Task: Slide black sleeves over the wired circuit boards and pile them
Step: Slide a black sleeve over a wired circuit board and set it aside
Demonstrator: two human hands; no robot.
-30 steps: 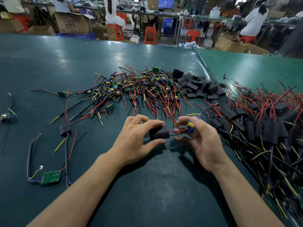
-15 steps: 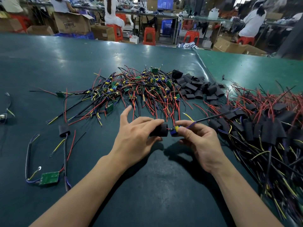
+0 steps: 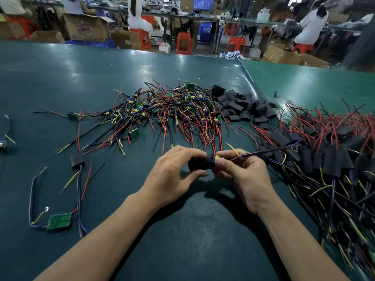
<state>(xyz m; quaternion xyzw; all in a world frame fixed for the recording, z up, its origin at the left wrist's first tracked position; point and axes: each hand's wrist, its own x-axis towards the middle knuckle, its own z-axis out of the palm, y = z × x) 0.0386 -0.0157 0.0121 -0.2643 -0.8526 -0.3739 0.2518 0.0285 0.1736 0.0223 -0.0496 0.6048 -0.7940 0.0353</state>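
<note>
The left hand (image 3: 172,175) grips a black sleeve (image 3: 199,164) lying crosswise, its open mouth facing right where the right hand (image 3: 245,175) pinches the circuit board (image 3: 216,158) at that mouth.

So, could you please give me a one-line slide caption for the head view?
Left hand holds a black sleeve while right hand feeds in a wired board.

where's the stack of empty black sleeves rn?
Head view, right of centre: the empty black sleeves lie heaped on the table, just right of the unsleeved board pile.
</note>
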